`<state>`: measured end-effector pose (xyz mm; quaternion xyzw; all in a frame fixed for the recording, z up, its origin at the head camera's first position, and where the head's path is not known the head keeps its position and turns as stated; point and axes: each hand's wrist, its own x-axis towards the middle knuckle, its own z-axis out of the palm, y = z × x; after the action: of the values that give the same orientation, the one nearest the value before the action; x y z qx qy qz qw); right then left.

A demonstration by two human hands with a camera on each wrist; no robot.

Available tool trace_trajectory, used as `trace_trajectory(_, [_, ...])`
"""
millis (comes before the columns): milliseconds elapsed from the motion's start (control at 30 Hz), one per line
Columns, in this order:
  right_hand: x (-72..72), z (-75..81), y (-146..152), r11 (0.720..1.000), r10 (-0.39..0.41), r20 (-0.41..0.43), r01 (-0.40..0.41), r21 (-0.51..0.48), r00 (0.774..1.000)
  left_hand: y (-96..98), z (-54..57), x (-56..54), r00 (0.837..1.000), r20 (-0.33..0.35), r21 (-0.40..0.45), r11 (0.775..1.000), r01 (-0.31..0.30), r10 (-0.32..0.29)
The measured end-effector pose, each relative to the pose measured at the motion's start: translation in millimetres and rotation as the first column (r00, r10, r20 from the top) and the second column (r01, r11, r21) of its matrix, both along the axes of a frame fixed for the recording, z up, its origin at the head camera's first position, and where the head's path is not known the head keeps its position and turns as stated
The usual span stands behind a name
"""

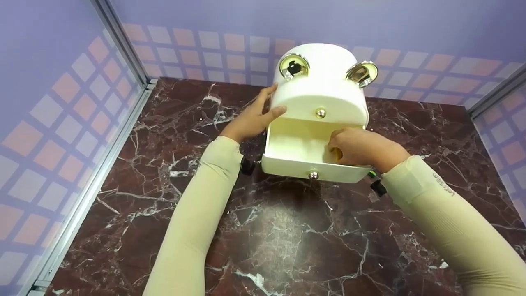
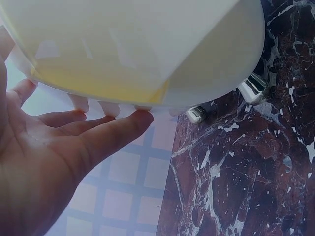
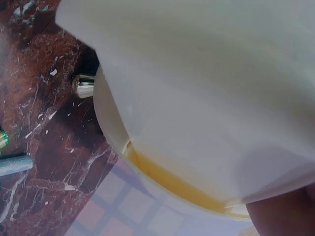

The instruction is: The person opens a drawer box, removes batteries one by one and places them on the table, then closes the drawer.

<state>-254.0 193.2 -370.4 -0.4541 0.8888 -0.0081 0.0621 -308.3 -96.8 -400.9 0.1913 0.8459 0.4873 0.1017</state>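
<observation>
Head view: the left hand (image 1: 257, 115) is up at the side of a white cabinet (image 1: 315, 84), its forearm slanting from lower left, the fingers spread and fairly straight along that wall, the thumb reaching round to the front edge. Across from it the right hand (image 1: 351, 144) comes in from lower right, wrist bent, knuckles up, fingers curled down into the lower drawer (image 1: 316, 169) near its right end; whether they pinch anything, I can't tell. And the cabinet itself: on the marbled counter (image 1: 267, 230), near the back wall (image 1: 230, 16), long axis upright, rounded top to the rear, its front with the two round knobs facing the person. The lower drawer juts out the same way, its long axis running left to right.

Over to the left wrist: palm toward the lens, fingers fanned out, tips against the white body, the thumb apart from them; two shiny metal pieces (image 2: 253, 88) project from the cabinet on the counter side.

Right wrist now: a big pale surface fills most of the frame, with just a sliver of the hand at lower right, so the fingers can't be read there.
</observation>
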Motion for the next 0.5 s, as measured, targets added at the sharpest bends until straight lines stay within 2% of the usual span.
trace_trajectory(500, [-2.3, -2.2, -3.0, 0.999, -0.043, 0.008, 0.043, 0.029, 0.999, -1.0, -1.6, 1.1, 1.0, 0.005, -0.006, 1.0, -0.007, 0.007])
